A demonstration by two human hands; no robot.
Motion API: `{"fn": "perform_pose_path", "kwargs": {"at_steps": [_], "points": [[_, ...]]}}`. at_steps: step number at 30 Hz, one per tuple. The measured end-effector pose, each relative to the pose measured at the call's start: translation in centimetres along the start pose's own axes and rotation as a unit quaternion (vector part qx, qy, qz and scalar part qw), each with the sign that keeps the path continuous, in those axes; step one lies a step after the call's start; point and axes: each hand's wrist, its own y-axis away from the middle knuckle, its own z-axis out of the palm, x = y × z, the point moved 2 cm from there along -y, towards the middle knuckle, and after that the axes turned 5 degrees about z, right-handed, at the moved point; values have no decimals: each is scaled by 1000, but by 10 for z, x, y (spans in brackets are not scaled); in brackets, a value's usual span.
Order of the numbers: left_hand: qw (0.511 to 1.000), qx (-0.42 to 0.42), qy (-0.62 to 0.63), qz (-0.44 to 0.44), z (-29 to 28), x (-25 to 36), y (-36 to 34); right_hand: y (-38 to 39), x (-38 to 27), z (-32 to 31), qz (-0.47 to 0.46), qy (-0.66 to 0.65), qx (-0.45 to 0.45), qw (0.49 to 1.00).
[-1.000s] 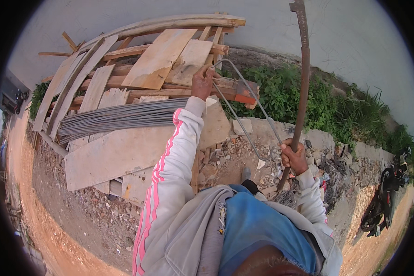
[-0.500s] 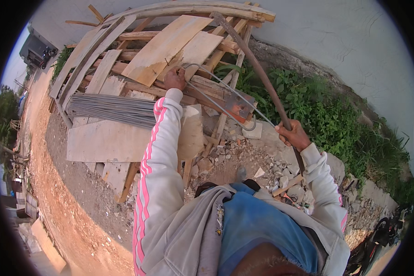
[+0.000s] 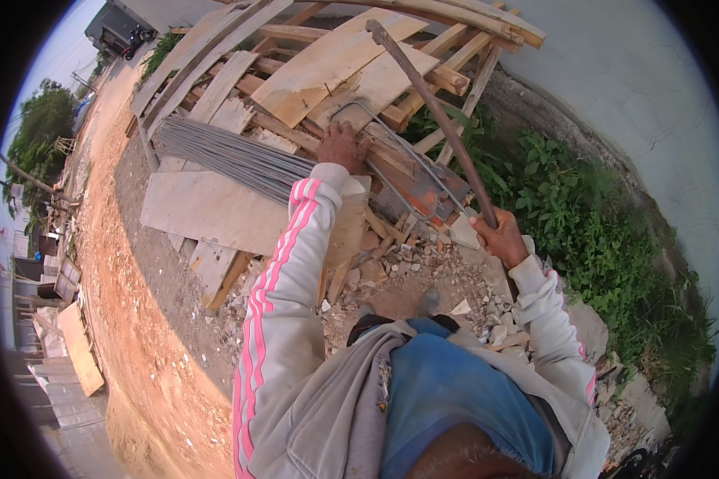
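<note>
looking down from the head view, the left hand point(image 3: 342, 148) presses closed on a bent steel rod point(image 3: 391, 152) lying across the plank pile point(image 3: 327, 64); the right hand point(image 3: 499, 237) grips a long rusty bar point(image 3: 431, 108) angled over it, rubble point(image 3: 423, 271) below.

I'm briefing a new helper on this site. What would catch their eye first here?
Probably the long rusty metal bar slanting up from the right hand, which grips its lower end. Next, the left hand pressing a bent steel rod loop onto the wooden bench. Left of it lies a bundle of straight grey rods across the stacked planks.
</note>
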Motion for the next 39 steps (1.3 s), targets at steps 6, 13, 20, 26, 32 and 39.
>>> {"fn": "perform_pose_path", "kwargs": {"at_steps": [6,13,20,26,32,39], "points": [[999,12,3,-34,7,50,1,-5,22,7,-49,3,28,998],[1000,2,-26,-5,22,48,-15,-3,24,0,-26,15,34,999],[999,28,-30,9,27,38,-18,45,54,-67,-116,166,181,962],[998,40,-41,26,43,34,-21,73,92,-108,-27,212,232,949],[998,40,-55,15,37,36,-23,109,120,-170,-50,421,269,865],[995,61,-75,17,37,37,-20,107,91,-227,-107,549,238,794]]}}
